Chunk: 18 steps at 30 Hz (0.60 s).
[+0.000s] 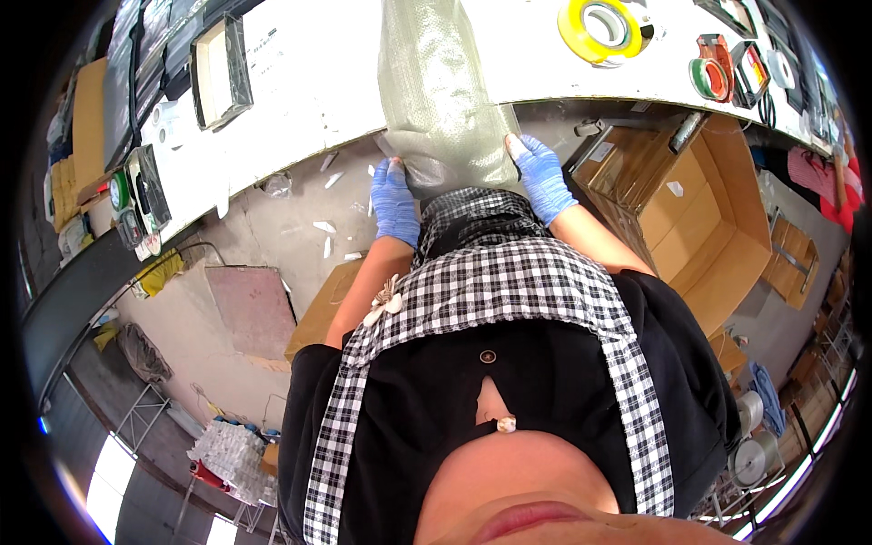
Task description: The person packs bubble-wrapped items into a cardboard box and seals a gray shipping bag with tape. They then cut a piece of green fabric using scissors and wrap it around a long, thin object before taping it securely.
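Note:
A translucent length of bubble wrap (443, 100) lies over the white tabletop and hangs down past its near edge toward my checked apron. My left hand (394, 204), in a blue glove with bare fingertips, pinches the wrap's lower left edge. On the opposite side my right hand (542, 178), gloved the same way, grips the lower right edge between thumb and fingers. The wrap is stretched between both hands, its lower part bulging and creased. Whether anything lies inside it I cannot tell.
On the white table (313, 77) to the right are a yellow tape roll (599, 31) and a red tape dispenser (714, 71). A black-edged box (222, 73) stands left. Below right is an open cardboard carton (704, 209). White scraps (324, 226) litter the floor.

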{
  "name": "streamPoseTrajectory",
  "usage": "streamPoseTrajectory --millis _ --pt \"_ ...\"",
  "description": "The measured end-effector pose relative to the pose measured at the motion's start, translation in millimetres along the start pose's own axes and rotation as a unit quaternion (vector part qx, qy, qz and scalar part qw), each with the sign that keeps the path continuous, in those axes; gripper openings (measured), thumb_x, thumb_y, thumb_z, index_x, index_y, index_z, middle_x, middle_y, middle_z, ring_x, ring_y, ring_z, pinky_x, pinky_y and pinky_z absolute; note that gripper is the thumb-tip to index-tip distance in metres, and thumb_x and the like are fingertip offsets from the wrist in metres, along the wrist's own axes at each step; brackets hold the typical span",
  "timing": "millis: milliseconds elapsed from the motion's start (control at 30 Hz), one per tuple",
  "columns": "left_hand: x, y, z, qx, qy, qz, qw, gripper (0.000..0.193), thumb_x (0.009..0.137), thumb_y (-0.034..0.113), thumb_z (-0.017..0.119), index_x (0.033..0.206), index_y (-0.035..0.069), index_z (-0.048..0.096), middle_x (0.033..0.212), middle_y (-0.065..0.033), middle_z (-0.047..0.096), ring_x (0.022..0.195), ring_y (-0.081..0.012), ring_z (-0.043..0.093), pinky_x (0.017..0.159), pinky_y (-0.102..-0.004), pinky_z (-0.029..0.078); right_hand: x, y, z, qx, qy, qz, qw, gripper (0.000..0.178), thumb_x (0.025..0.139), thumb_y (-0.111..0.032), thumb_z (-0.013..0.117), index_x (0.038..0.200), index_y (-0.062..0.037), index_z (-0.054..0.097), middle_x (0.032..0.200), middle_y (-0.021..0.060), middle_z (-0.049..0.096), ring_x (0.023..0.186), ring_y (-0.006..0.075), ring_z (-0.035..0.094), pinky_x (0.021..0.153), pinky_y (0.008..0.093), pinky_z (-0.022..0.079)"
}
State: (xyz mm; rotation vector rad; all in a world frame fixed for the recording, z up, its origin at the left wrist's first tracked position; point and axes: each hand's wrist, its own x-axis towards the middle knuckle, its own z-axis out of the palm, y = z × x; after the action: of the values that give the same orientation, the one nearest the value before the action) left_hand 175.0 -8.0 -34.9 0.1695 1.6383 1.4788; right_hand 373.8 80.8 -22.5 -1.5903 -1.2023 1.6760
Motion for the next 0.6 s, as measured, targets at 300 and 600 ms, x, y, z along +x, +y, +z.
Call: streamPoseTrajectory --millis 300,600 --pt "-26 37 -21 0.123 -0.081 0.213 0.966 0.021 0.098 0.016 0.053 0.113 0.002 0.049 0.102 -0.0044 0.056 0.089 -0.0100 0.051 0.077 -0.0266 0.044 -2 -1 -11 0.096 0.032 -0.142 0.985 0.022 0.089 -0.005 0.065 0.108 -0.0086 0.054 0.081 -0.0050 0.053 0.073 0.0043 0.046 0.066 0.0199 0.041" --pt "-17 28 -44 0.063 -0.072 0.157 0.983 0.012 0.091 0.006 0.059 0.103 0.006 0.056 0.088 0.0009 0.058 0.077 -0.0071 0.052 0.071 -0.0223 0.044 -14 -8 -41 -0.067 -0.048 -0.212 0.974 0.015 0.086 0.004 0.056 0.093 -0.0043 0.066 0.102 0.0017 0.066 0.085 0.0085 0.058 0.080 0.0234 0.046"
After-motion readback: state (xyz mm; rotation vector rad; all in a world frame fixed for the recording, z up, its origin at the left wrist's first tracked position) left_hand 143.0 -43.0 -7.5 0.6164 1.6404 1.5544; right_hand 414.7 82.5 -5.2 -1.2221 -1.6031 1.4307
